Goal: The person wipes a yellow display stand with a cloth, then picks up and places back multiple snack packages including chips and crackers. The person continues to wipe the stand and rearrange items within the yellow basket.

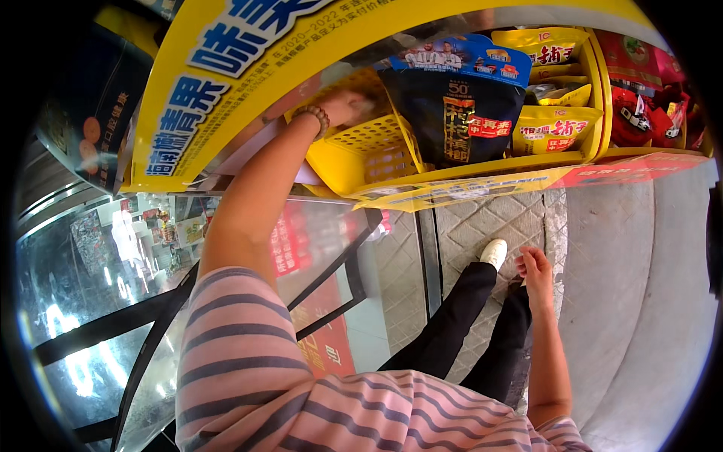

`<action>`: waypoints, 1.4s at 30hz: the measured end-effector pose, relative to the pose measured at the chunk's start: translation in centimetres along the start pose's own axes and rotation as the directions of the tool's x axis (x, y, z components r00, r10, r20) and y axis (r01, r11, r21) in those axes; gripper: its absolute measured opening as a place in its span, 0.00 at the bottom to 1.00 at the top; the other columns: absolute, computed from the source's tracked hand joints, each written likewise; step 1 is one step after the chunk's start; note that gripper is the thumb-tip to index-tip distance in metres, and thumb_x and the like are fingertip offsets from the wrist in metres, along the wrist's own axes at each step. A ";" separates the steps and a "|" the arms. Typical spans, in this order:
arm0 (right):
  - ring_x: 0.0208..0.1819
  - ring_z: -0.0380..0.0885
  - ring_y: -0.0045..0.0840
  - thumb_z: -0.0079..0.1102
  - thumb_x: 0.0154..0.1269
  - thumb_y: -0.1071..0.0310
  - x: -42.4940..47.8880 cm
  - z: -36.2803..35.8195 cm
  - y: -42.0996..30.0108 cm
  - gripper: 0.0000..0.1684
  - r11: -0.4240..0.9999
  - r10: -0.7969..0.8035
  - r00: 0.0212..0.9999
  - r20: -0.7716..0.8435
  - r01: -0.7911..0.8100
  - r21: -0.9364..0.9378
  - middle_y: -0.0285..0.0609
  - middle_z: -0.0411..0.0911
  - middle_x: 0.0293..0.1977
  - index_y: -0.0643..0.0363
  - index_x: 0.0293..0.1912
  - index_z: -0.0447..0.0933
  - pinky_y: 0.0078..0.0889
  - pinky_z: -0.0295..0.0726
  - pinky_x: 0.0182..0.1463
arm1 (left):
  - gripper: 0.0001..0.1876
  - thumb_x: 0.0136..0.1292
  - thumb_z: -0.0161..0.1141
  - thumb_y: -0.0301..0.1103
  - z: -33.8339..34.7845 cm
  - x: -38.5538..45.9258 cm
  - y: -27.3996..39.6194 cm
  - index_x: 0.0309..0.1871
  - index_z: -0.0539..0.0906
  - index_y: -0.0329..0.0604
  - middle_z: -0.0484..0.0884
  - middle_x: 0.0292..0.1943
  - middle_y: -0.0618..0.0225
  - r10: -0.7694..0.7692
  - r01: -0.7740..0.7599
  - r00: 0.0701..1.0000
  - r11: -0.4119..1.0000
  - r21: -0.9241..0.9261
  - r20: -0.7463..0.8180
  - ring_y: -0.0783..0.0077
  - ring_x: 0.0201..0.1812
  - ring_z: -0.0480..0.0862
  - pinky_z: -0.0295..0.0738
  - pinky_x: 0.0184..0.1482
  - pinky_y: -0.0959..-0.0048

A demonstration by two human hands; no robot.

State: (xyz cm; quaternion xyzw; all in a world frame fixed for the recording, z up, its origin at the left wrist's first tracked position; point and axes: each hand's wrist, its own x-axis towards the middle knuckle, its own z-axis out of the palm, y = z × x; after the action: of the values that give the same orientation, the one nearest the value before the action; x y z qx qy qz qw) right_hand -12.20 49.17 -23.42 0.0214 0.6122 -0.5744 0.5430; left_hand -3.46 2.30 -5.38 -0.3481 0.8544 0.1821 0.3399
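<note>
My left hand (342,107), with a beaded bracelet (315,120) at its wrist, reaches into a perforated yellow plastic basket (370,155) on the display rack. Motion blurs its fingers, so anything in them is hidden. Just right of that basket stands a large black snack pouch (446,118) with a blue top. Beyond the pouch, small yellow snack packets (556,130) fill another yellow compartment. My right hand (536,271) hangs low over the pavement beside my leg, fingers loosely bent and nothing seen in it.
Red packets (635,107) sit at the rack's far right. A curved yellow sign panel (237,62) with printed writing arches above the baskets. A dark-framed glass door (164,305) stands at left. Patterned paving (480,214) lies underfoot, with a smooth grey strip (610,271) to the right.
</note>
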 end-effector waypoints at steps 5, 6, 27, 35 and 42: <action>0.25 0.69 0.11 0.46 0.65 0.67 0.4 0.6 -0.2 0.10 1.000 -0.012 0.999 0.034 0.013 -0.019 0.32 0.75 0.26 0.60 0.40 0.74 0.13 0.66 0.29 | 0.20 0.64 0.44 0.42 2.4 2.3 1.8 0.53 0.73 0.42 0.73 0.53 0.54 0.048 -0.049 0.999 0.997 -0.066 -0.015 0.58 0.56 0.70 0.63 0.57 0.71; 0.25 0.69 0.11 0.46 0.65 0.67 0.4 0.8 -0.3 0.10 1.000 -0.007 0.999 0.036 0.007 -0.022 0.32 0.75 0.26 0.60 0.40 0.74 0.13 0.66 0.29 | 0.19 0.63 0.44 0.41 2.7 2.9 0.4 0.51 0.74 0.39 0.74 0.51 0.53 0.206 -0.203 0.977 0.977 0.068 -0.044 0.56 0.54 0.71 0.64 0.55 0.69; 0.24 0.69 0.12 0.48 0.64 0.67 1.1 -0.8 1.5 0.09 0.999 0.036 0.999 -0.018 -0.036 -0.008 0.33 0.75 0.24 0.59 0.39 0.75 0.13 0.66 0.27 | 0.19 0.64 0.46 0.44 4.0 3.1 -3.1 0.54 0.75 0.46 0.77 0.50 0.60 0.170 -0.180 0.975 0.982 -0.064 -0.141 0.70 0.52 0.75 0.64 0.56 0.79; 0.26 0.71 0.13 0.47 0.65 0.67 1.6 -0.8 0.6 0.10 0.998 -0.023 1.000 -0.001 0.023 -0.066 0.34 0.75 0.25 0.60 0.40 0.74 0.14 0.68 0.29 | 0.17 0.62 0.45 0.37 0.9 2.9 -1.8 0.48 0.77 0.37 0.76 0.49 0.51 -0.094 0.033 0.994 0.769 0.638 0.061 0.56 0.43 0.79 0.73 0.45 0.66; 0.28 0.73 0.13 0.48 0.64 0.66 -0.8 2.1 -2.2 0.10 0.989 -0.049 0.995 0.081 0.060 -0.136 0.35 0.76 0.26 0.60 0.41 0.75 0.14 0.70 0.31 | 0.18 0.61 0.49 0.36 3.1 -10.1 5.2 0.49 0.74 0.31 0.76 0.49 0.52 -0.142 -0.086 0.617 0.965 -0.246 -0.774 0.59 0.51 0.75 0.67 0.53 0.69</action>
State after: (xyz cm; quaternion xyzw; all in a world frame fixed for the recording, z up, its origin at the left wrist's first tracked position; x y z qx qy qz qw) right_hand -11.92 47.38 -20.81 -0.0553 0.6293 -0.5458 0.5504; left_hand -0.47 12.34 -0.05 -0.4471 0.8796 0.1161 -0.1138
